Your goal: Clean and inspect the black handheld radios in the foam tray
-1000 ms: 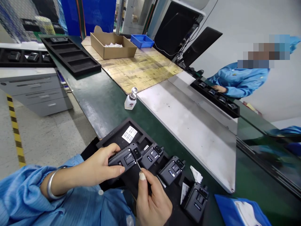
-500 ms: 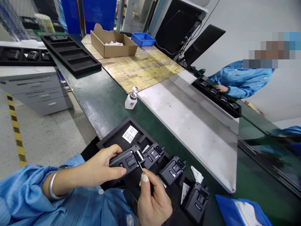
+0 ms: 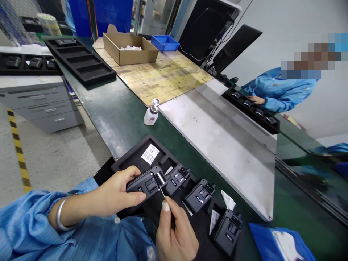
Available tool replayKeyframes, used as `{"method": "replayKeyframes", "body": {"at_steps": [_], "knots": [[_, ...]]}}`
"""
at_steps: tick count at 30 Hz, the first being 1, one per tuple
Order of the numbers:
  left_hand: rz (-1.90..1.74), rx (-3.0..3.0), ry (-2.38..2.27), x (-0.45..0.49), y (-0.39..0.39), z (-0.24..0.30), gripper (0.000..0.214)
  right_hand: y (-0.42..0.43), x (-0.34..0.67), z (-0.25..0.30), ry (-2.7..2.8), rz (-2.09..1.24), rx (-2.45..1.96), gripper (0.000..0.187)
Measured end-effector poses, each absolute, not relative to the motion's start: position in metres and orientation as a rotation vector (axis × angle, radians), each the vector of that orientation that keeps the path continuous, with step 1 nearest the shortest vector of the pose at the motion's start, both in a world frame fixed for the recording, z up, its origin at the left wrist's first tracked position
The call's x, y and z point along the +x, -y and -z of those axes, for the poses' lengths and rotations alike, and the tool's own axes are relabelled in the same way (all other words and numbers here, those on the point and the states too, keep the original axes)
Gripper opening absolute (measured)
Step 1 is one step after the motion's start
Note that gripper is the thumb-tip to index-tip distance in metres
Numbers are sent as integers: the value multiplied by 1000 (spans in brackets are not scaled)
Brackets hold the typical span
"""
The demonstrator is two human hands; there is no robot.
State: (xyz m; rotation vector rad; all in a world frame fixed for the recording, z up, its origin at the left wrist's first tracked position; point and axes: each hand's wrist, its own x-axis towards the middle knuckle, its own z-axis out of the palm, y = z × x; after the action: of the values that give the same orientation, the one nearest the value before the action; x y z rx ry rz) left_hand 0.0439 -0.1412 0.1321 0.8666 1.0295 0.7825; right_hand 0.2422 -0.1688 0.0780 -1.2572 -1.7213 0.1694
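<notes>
My left hand (image 3: 116,194) is closed around a small black two-way radio (image 3: 145,182), holding it just above a black foam tray (image 3: 130,156). My right hand (image 3: 175,235) pinches a thin pointed tool (image 3: 162,192) whose tip touches the radio's top end. Three more black radios (image 3: 200,195) sit in the tray's slots to the right. A white barcode label (image 3: 149,154) lies in the tray's empty slot. Small white paper pieces (image 3: 227,200) lie between the radios.
A white dispenser bottle (image 3: 151,114) stands on the green bench. A grey metal sheet (image 3: 217,141), brown board (image 3: 160,78), cardboard box (image 3: 130,49), blue bin (image 3: 165,42) and empty black tray (image 3: 81,63) lie beyond. A co-worker in blue (image 3: 280,92) handles another tray (image 3: 251,110).
The tool tip has shifted slightly along the radio's top end and the radio has tilted a little; both hands stay in place. The view has shifted slightly.
</notes>
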Motion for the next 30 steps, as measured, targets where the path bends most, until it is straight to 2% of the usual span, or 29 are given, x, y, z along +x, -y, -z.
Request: {"method": "replayKeyframes", "body": {"at_steps": [5,9,13,18,23,30], "knots": [[-789,887,-1046,44,143,-130,27,168,237,-82,1791,-50,-1260,22],[-784,944,-1060,44,144,-130,24,167,241,-83,1777,-205,-1256,23],[-788,952,-1069,43,144,-130,24,167,247,-81,1639,-402,-1331,13],[-797,965,-1060,44,143,-130,24,172,250,-71,1466,-569,-1385,15],[-813,960,-1017,46,143,-129,24,175,249,-65,1432,-526,-1370,16],[-805,915,-934,48,142,-131,25,176,247,-74,1559,-273,-1273,14]]}}
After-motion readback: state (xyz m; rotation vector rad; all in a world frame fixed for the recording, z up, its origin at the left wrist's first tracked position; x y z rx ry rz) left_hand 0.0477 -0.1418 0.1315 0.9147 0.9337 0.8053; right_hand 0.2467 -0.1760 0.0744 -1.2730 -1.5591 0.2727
